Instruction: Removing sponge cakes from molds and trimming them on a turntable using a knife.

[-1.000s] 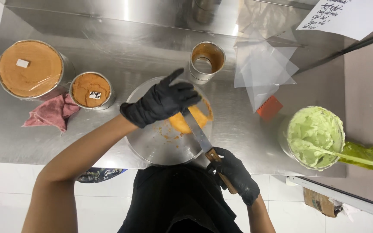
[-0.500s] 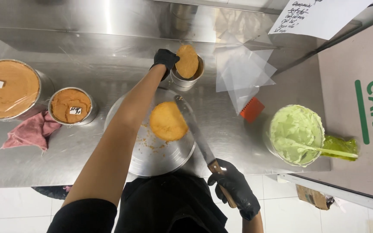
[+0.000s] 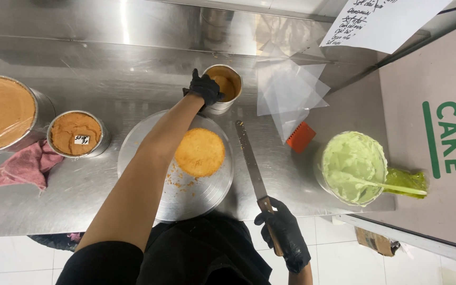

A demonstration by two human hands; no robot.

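A round golden cake layer [image 3: 200,152] lies on a silver turntable [image 3: 149,140] with crumbs beside it. My left hand [image 3: 203,87], in a black glove, reaches past it to a small metal tin [image 3: 231,89] and rests on its rim; a piece of cake sits inside the tin. My right hand [image 3: 285,235], also gloved, is shut on the wooden handle of a long serrated knife [image 3: 250,161], whose blade lies flat on the steel counter just right of the turntable.
Two covered tins of brown cake [image 3: 1,112] [image 3: 76,133] and a pink cloth [image 3: 25,166] sit at the left. A bowl of green cream [image 3: 350,168] with a spatula, an orange scraper [image 3: 300,136], clear sheets [image 3: 288,95] and a cardboard box [image 3: 439,158] are at the right.
My left hand lifted a cut slice off the cake and carried it to the small tin, where it now sits inside. The knife came off the cake and lies on the counter.
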